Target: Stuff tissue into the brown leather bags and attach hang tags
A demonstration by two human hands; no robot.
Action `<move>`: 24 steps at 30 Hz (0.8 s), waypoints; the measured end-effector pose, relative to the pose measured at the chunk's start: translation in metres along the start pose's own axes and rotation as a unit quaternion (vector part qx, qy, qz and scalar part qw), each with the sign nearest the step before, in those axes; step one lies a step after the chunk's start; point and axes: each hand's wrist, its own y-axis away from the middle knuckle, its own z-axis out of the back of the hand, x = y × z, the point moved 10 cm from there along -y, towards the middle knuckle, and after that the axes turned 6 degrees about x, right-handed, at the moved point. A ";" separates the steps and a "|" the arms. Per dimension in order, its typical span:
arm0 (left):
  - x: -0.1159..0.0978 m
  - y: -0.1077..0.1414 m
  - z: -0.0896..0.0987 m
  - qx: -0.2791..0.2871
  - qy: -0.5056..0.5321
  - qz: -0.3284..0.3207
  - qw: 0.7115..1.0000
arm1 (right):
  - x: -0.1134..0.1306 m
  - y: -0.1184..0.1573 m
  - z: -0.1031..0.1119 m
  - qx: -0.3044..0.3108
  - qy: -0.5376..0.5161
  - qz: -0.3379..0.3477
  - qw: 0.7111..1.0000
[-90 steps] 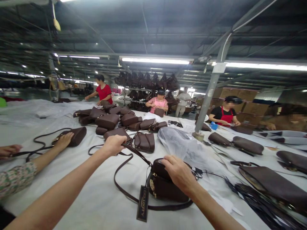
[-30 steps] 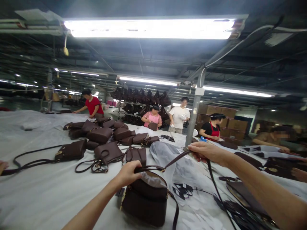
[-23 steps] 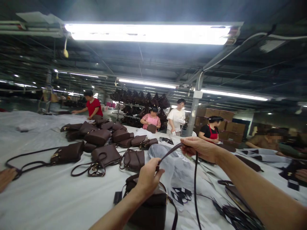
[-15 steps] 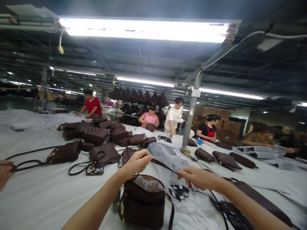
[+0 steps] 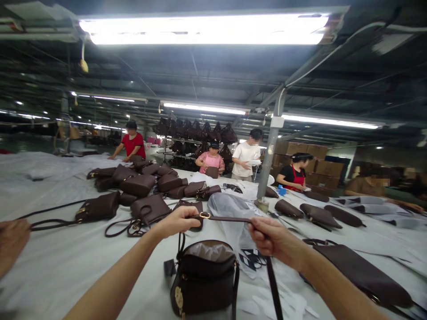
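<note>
A dark brown handbag (image 5: 207, 284) stands upright in front of me, its top open on pale stuffing (image 5: 213, 252). Above it, a narrow brown bag strap (image 5: 230, 219) with a gold buckle (image 5: 204, 215) is stretched level between my hands. My left hand (image 5: 178, 221) is closed on the strap beside the buckle. Farther along, my right hand (image 5: 271, 235) pinches it, and a length of strap hangs down below. A round gold tag hangs at the bag's left side.
Many brown bags (image 5: 140, 184) lie piled on the white-covered table at the left. At the left edge another person's hand (image 5: 13, 242) pulls a bag's strap. A clear plastic bag (image 5: 227, 209) and a metal post (image 5: 270, 155) stand beyond; a long brown bag (image 5: 363, 275) lies right.
The strap is now pulled level, and its gold buckle shows beside my left hand. My left hand has shifted slightly left and my right hand slightly right in the picture.
</note>
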 end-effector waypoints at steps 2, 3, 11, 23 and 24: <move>0.021 0.010 0.020 -0.038 0.053 0.013 0.998 | 0.008 0.018 0.033 -0.035 -0.042 0.017 0.998; 0.031 0.014 0.030 -0.062 0.088 0.015 0.994 | 0.010 0.027 0.046 -0.046 -0.056 0.019 0.997; 0.066 0.027 0.066 -0.179 0.257 0.004 0.950 | -0.018 0.054 0.079 -0.111 0.022 -0.034 0.993; 0.041 -0.027 -0.032 -0.081 0.332 -0.013 0.940 | -0.021 -0.094 -0.061 0.019 0.395 -0.057 0.917; 0.040 -0.027 -0.032 -0.076 0.312 -0.015 0.947 | -0.020 -0.102 -0.066 0.024 0.395 -0.053 0.917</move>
